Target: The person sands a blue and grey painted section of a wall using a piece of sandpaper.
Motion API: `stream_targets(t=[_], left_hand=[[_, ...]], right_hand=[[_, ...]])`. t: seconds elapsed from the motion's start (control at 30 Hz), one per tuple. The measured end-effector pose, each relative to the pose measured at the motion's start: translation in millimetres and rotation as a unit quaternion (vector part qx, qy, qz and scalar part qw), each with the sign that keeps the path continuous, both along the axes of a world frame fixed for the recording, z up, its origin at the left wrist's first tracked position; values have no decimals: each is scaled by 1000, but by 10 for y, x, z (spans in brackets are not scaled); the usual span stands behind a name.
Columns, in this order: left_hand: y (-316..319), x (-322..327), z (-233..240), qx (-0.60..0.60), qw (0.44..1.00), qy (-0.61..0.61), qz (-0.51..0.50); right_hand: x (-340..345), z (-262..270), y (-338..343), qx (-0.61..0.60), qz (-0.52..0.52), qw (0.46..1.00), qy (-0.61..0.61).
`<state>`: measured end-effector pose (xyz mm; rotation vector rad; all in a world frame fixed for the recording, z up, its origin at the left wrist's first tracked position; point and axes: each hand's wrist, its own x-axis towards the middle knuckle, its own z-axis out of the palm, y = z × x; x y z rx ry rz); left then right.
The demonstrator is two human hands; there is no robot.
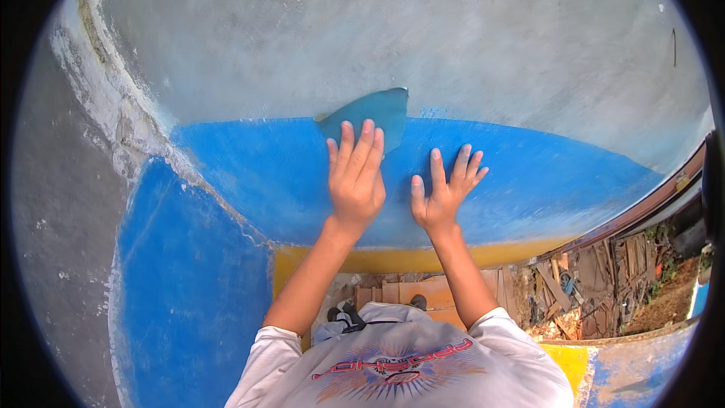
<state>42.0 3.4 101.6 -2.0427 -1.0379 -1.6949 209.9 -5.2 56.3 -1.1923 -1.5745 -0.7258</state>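
My left hand [358,178] presses a dull teal sheet of sandpaper [376,109] flat against the painted wall [272,181]. The sheet spans the line where a blue band meets the bare grey surface above, and its upper right corner lifts slightly. My fingers cover its lower part. To the right, my right hand [450,190] rests on the blue paint with its fingers spread and nothing in it. Pale dust coats the fingertips of both hands. The blue looks faded and scuffed along the lower right of the band.
At the left, a rough white corner seam [127,119] divides this wall from an adjoining grey and blue one [192,272]. A yellow strip [391,260] runs beneath the blue. Below are orange-brown boards [422,290] and a heap of wood scraps [558,294].
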Motion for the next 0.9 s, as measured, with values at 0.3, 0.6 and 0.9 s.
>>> stream_targets(t=[0.3, 0.6, 0.9], left_hand=[[-50, 391, 113, 1, 1000, -11, -15], [-385, 666, -991, -115, 993, 21, -24], [-348, 1111, -761, -107, 987, 104, -67]], right_hand=[[403, -230, -183, -39, 5, 999, 30], [818, 25, -158, 2, -11, 997, 75], [1265, -87, -252, -3, -12, 993, 115]])
